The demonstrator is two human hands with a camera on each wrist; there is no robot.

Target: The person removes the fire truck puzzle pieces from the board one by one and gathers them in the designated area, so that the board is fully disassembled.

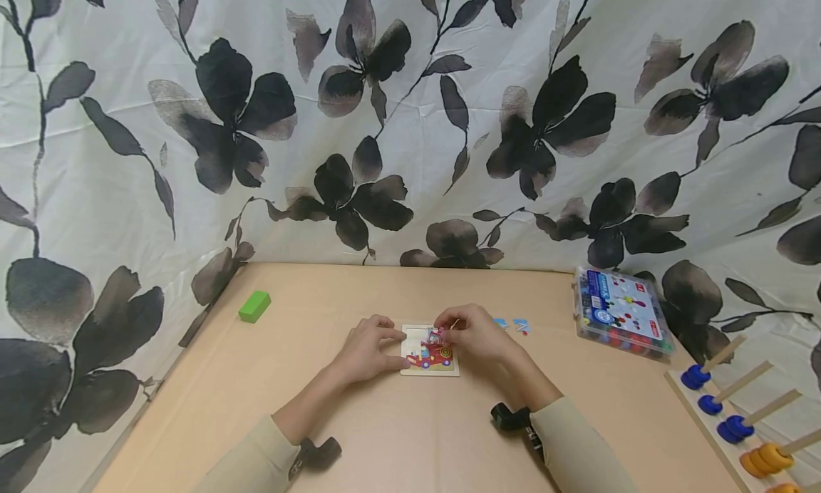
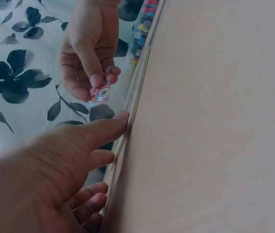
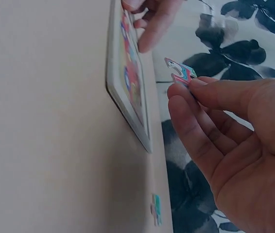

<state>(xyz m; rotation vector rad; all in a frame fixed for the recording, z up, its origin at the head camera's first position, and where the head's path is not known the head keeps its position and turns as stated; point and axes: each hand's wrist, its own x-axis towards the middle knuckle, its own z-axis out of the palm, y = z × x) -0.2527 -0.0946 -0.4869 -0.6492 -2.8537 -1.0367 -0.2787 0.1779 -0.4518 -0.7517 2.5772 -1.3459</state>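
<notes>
A small wooden jigsaw board (image 1: 417, 374) with a red vehicle picture lies on the table in the head view; its upper left part is bare. My left hand (image 1: 364, 349) rests at the board's left side, thumb and fingers spread and touching its edge. Between thumb and fingers, my right hand (image 1: 477, 330) pinches a small colourful puzzle piece (image 3: 180, 72) above the board's upper right. In the left wrist view the same puzzle piece (image 2: 99, 94) hangs from the right fingertips. Two loose puzzle pieces (image 1: 522, 325) lie right of the board, partly behind the right hand.
A green block (image 1: 254, 306) lies at the table's far left. At the back right sits a clear plastic case (image 1: 622, 311) with a printed lid. A wooden peg stand with blue and orange rings (image 1: 735, 429) occupies the right edge. Patterned cloth hangs behind the table.
</notes>
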